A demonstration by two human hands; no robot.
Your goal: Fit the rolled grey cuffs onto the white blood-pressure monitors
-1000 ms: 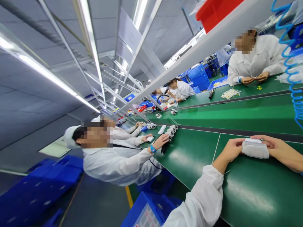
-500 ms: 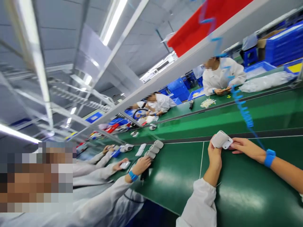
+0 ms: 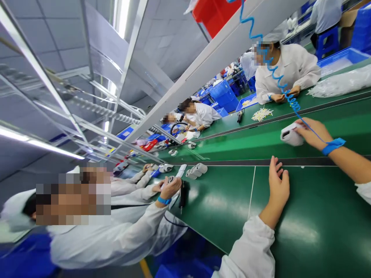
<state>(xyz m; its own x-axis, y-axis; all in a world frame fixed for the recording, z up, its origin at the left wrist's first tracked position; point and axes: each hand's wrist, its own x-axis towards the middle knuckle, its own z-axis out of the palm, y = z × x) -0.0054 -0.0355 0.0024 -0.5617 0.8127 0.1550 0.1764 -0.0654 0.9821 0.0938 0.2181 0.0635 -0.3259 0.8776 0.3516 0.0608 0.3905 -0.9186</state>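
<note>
White plastic housing (image 3: 290, 135) under the right hand (image 3: 314, 134)!
Looks light, stiff, slick; we'd take its long sides. Right hand curled over it, left hand (image 3: 278, 189) open, empty.

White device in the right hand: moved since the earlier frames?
Yes: the white device, in the right hand, is now beyond the dark divider strip, over the far belt; earlier it was on the near side.

Bright ceiling strip lights (image 3: 37, 141) throw soft glare on the green conveyor belt (image 3: 292, 231), with wide-angle bending at the edges.
</note>
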